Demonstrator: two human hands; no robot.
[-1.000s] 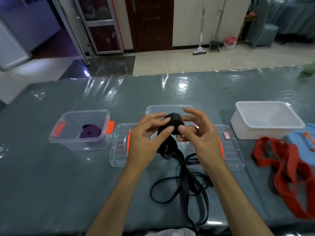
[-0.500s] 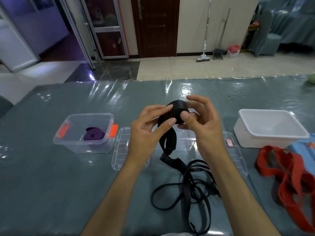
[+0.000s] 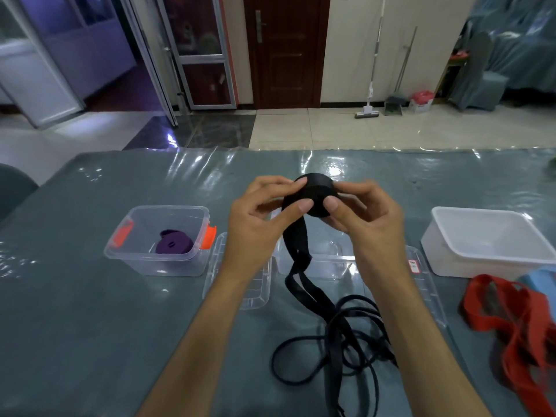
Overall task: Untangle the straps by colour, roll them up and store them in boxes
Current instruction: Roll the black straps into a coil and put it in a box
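Both grips, left hand (image 3: 258, 224) and right hand (image 3: 365, 218), pinch the black strap roll (image 3: 316, 194) between them; loose strap (image 3: 328, 329) trails below onto the bench (image 3: 90, 326).

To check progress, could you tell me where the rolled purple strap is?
Left in the head view, the rolled purple strap lies inside the clear orange-latched plastic box.

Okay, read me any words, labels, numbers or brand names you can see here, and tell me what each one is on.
None can be read.
Red and white sticker on the clear lid beside the right arm: print too small and blurred to read.
Red and white box on the floor by the far wall: any marking too blurred to read.
The clear box, the white tub and the straps show no text.
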